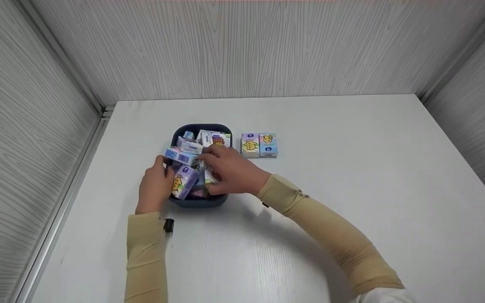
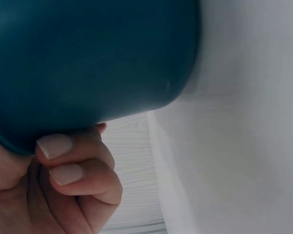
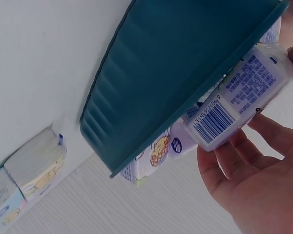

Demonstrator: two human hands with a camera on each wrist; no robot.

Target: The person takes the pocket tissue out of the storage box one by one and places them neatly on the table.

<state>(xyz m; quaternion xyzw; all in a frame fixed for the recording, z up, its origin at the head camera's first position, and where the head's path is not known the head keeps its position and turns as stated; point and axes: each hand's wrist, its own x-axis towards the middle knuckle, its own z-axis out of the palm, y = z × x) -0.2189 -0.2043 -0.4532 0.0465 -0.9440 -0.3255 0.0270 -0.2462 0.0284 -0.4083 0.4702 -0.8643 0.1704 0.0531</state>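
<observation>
A dark teal plastic basin [image 1: 198, 203] is heaped with small tissue packs in purple, blue and white wrappers. My left hand [image 1: 154, 185] grips the basin's left rim; in the left wrist view its fingers curl against the outer wall. My right hand [image 1: 235, 170] reaches over the basin from the right. In the right wrist view, its thumb and fingers hold a tissue pack [image 3: 244, 92] with a barcode, at the rim. A purple pack [image 1: 184, 182] leans beside the left hand, and a blue pack [image 1: 179, 155] lies across the basin's left edge.
Right of the basin, a purple-and-cream tissue pack [image 1: 250, 145] and a blue one [image 1: 268, 145] stand side by side on the white table [image 1: 352, 168]. Wood-grain panels [image 1: 259, 50] enclose the table at the back and both sides.
</observation>
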